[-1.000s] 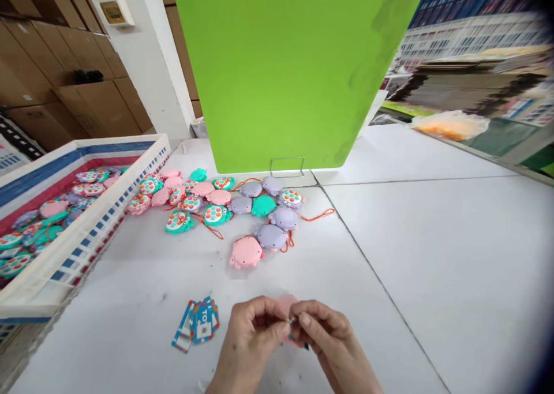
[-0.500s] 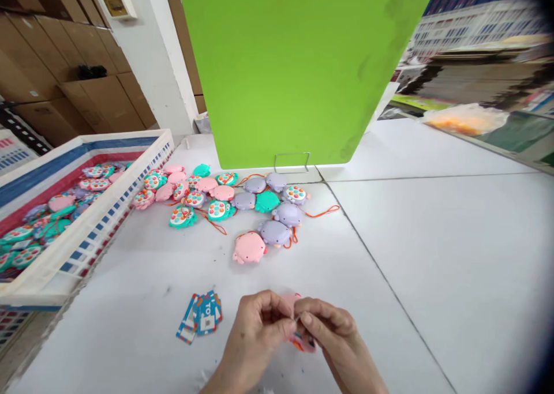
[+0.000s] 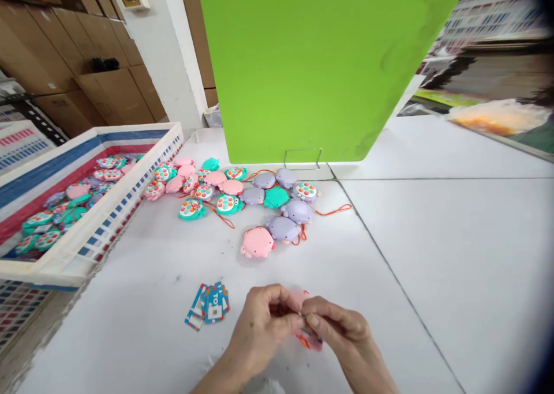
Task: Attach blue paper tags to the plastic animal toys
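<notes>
Close to the table's near edge, my left hand (image 3: pixel 270 319) and my right hand (image 3: pixel 335 327) meet with thumbs and forefingers pinched together. What sits between the fingertips is too small to make out. Just under and behind the fingers lies a pink toy (image 3: pixel 312 341), mostly covered by my hands, with a bit of orange showing. To the left of my left hand, several blue printed tags (image 3: pixel 215 303) lie in a loose overlapping pile. Beyond my hands a pink animal-shaped toy (image 3: pixel 257 242) lies on the table, beside a lilac one (image 3: pixel 283 229).
Several pink, lilac and green toys with orange cords, such as the green toy (image 3: pixel 276 197), spread across the table's back left. A white plastic crate (image 3: pixel 171 143) of similar toys stands at the left. An upright green board (image 3: pixel 320 71) stands at the back.
The camera view has shifted, so the scene sits a little farther right. Both hands keep pinching at the same spot over the pink toy, fingertips slightly closer together.
</notes>
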